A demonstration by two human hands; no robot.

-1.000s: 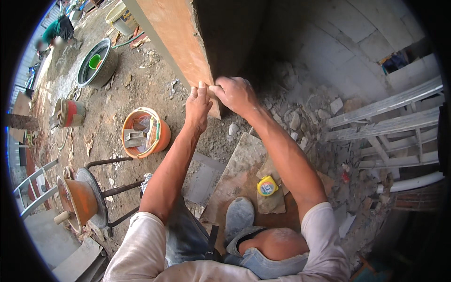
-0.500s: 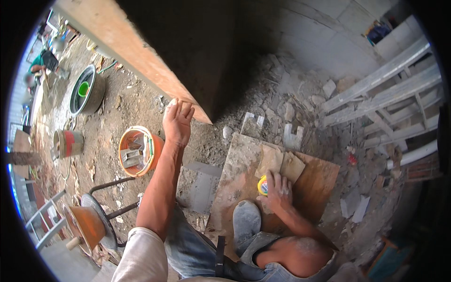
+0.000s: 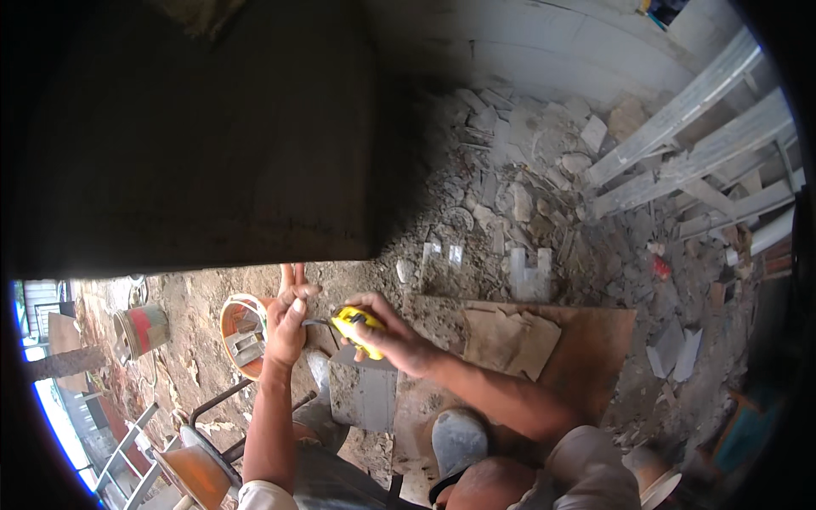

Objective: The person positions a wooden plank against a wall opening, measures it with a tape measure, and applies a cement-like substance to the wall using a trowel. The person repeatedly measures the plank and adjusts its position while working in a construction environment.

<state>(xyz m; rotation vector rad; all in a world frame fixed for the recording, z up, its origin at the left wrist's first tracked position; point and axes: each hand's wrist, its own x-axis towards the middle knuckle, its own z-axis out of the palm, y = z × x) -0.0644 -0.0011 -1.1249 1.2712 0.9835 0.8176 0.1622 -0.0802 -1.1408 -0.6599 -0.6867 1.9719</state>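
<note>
Seems to be readying the compact yellow-and-black tape measure (image 3: 347, 324), wrapped in the grip of the right hand (image 3: 405, 342) below the dark flat-sided panel (image 3: 195, 170), with the left hand (image 3: 286, 330) beside its thin grey blade (image 3: 316, 322), cannot tell whether pinching it, and likely needs steady tension next.

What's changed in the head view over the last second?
The right hand has left the panel, lifted the yellow tape measure off the board and brought it leftward, close to the left hand. The left hand remains at the panel's lower edge; the flat brown pieces still lie on the board.
</note>
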